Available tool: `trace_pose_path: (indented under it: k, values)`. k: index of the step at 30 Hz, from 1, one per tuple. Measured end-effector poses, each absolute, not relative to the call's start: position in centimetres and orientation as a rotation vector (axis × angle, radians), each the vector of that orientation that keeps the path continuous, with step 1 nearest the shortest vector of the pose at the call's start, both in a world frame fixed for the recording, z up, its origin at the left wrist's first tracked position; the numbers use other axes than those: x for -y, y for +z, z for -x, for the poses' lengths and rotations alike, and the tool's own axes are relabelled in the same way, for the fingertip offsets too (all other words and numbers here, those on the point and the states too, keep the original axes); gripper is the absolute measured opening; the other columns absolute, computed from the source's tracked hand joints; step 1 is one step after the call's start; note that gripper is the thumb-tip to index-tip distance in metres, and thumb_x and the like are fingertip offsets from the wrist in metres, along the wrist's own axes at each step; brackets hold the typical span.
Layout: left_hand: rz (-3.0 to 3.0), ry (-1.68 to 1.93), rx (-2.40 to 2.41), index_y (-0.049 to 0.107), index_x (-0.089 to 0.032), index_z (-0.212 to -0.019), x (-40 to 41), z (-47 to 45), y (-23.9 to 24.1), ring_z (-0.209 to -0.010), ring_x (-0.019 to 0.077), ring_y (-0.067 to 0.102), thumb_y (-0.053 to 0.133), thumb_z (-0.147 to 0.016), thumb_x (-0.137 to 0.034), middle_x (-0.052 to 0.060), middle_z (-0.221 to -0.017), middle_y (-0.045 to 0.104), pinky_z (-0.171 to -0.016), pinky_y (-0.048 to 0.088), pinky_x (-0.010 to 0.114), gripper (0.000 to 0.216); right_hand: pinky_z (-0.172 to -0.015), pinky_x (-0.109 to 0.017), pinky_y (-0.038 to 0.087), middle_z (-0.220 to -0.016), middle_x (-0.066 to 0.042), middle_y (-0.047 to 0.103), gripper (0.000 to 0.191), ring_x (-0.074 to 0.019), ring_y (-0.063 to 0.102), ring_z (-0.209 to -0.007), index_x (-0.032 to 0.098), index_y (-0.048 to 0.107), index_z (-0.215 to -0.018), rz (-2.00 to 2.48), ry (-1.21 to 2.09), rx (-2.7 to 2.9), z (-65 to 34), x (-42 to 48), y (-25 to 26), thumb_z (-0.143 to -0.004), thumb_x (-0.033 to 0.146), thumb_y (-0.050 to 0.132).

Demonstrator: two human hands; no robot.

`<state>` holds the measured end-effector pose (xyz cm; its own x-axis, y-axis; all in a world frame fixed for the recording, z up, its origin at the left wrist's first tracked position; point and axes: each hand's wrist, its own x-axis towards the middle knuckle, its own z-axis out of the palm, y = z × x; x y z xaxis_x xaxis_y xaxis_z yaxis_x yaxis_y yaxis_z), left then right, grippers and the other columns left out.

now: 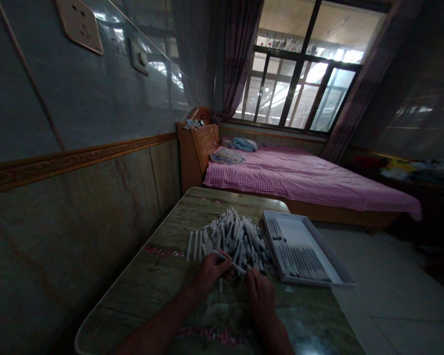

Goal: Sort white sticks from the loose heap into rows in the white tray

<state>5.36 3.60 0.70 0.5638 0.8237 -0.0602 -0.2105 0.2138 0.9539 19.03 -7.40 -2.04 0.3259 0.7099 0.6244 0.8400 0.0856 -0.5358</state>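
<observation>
A white pen (238,268) is held slantwise between my two hands, low over the table. Around its upper left part, the fingers of my left hand (210,269) are closed. My right hand (259,292) pinches its lower right end, which the fingers partly hide. Just beyond both hands lies a heap of similar white pens (234,231), some with dark ends. Several pens (195,245) lie side by side at the heap's left edge. To the right, a shallow white tray (331,249) holds rows of pens (303,261), with part of its bottom showing.
The stone-patterned table (144,291) has rounded corners and stands along a tiled wall (96,236) on the left. Behind it is a bed (288,177) with a pink checked cover, below a window (299,74). Tiled floor (385,281) lies to the right.
</observation>
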Motion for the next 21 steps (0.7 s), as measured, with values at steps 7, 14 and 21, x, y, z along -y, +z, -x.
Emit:
trace_pose_path:
  k: [7,14,21]
  values:
    - [-1.12,0.807,-0.686,0.06,-0.017,-0.075,-3.8,-5.5,0.4,-0.056,0.0168,0.065,0.08,-0.057,-0.052,-0.001,-0.061,0.068,-0.05,0.046,0.025,0.044,-0.055,-0.024,0.04,-0.066,-0.001,0.061,0.039,-0.0144,0.059,-0.058,0.022,0.058,-0.081,1.691,-0.045,1.379,-18.8,7.5,-1.7,-0.101,0.044,0.034]
    - [-1.136,0.806,-0.65,0.06,-0.016,-0.075,-3.9,-5.5,0.1,-0.053,0.0159,0.063,0.08,-0.059,-0.054,-0.001,-0.058,0.066,-0.049,0.046,0.025,0.045,-0.054,-0.024,0.035,-0.061,0.001,0.058,0.042,-0.0134,0.056,-0.055,0.022,0.055,-0.071,1.663,-0.027,1.453,-18.8,7.5,-2.5,-0.101,0.043,0.035]
    - [-1.162,0.765,-0.625,0.059,-0.017,-0.073,-3.5,-5.3,0.9,-0.053,0.0156,0.063,0.08,-0.059,-0.055,-0.001,-0.057,0.066,-0.049,0.046,0.024,0.046,-0.055,-0.025,0.035,-0.064,-0.002,0.059,0.043,-0.0145,0.052,-0.057,0.021,0.063,-0.078,1.57,-0.327,1.669,-19.8,7.7,-3.4,-0.102,0.029,0.028]
